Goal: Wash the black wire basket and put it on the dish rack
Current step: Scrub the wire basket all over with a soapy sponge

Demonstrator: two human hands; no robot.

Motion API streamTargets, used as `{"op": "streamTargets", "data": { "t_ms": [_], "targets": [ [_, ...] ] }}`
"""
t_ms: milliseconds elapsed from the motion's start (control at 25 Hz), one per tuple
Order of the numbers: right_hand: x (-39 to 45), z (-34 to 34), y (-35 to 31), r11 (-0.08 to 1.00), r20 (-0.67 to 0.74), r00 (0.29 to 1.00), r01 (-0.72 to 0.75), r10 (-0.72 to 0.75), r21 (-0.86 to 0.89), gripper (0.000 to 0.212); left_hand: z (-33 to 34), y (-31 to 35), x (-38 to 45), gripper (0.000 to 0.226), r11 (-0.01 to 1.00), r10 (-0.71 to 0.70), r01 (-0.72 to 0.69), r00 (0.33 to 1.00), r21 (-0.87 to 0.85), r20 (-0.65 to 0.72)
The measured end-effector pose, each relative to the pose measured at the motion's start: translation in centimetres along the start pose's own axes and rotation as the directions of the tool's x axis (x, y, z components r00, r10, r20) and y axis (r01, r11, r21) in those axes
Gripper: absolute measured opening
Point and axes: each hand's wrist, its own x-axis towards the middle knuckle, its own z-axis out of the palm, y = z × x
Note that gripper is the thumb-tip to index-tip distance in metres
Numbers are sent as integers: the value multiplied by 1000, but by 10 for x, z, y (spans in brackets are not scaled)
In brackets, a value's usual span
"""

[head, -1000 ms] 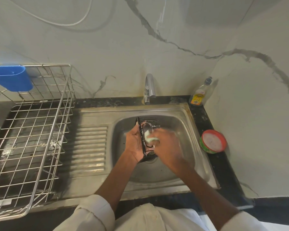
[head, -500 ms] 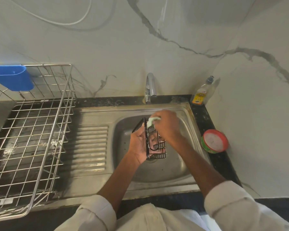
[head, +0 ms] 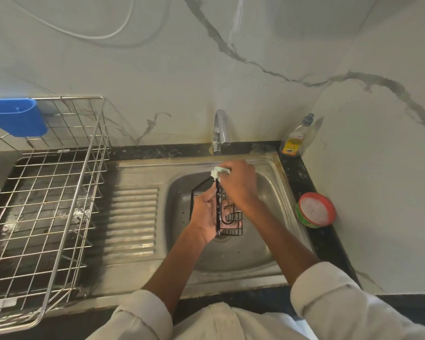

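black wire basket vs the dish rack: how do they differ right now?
The black wire basket is dark and small; the dish rack is bare silver metal and far bigger. The basket is held on edge over the sink by the left hand, while the right hand rubs a pale sponge at its top; the rack rests flat on the counter, untouched. Both are open wire grids.

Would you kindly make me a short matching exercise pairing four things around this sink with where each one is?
Things:
1. wire basket
2. blue cup
3. soap bottle
4. sponge

Places:
a. hung on the dish rack's back corner
b. in the right hand
c. held over the sink by the left hand
d. on the counter right of the tap

Pairs: 1-c, 2-a, 3-d, 4-b
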Motion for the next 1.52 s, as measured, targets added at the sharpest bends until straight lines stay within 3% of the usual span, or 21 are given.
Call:
{"op": "streamTargets", "data": {
  "t_ms": [200,360,400,480,560,640,760,920,1080,1200,1360,1520],
  "targets": [
    [1,-10,8,989,84,994,79,-69,-123,27,0,5,0,43,999,-24,24,1000,25,-15],
    [-17,-11,11,964,340,917,252,-209,-87,28,-2,5,3,48,994,43,-54,992,-91,-118],
    [-15,-13,11,972,319,928,224,-191,-71,26,-2,6,4,49,994,45,-57,992,-95,-116],
    [-6,-15,8,995,131,986,100,-100,2,22,-2,5,4,56,997,37,-42,996,-64,-81],
    [-1,-9,0,995,35,995,87,-88,45,18,0,2,6,60,997,59,-62,995,-42,-82],
    [0,-1,-1,990,93,986,141,-142,8,18,-1,3,9,68,995,81,-85,995,-52,-64],
    [18,-4,13,998,64,998,10,-6,-65,24,-5,5,12,87,999,40,-40,999,-17,-16],
    [33,0,17,999,123,992,32,-35,26,22,-6,5,14,92,999,-7,8,1000,42,-13],
    [40,2,28,1000,71,997,-17,19,-22,21,-11,6,19,101,999,-24,25,1000,43,-12],
    [33,7,22,978,105,988,88,-110,191,26,-11,7,21,100,997,-33,34,999,65,-12],
    [36,13,34,925,-141,987,-17,76,380,28,-13,11,25,105,999,-15,15,1000,-31,5],
    [4,0,45,993,-22,995,98,-97,61,28,-18,10,27,102,996,12,-15,1000,-88,-27]
  ]
}}
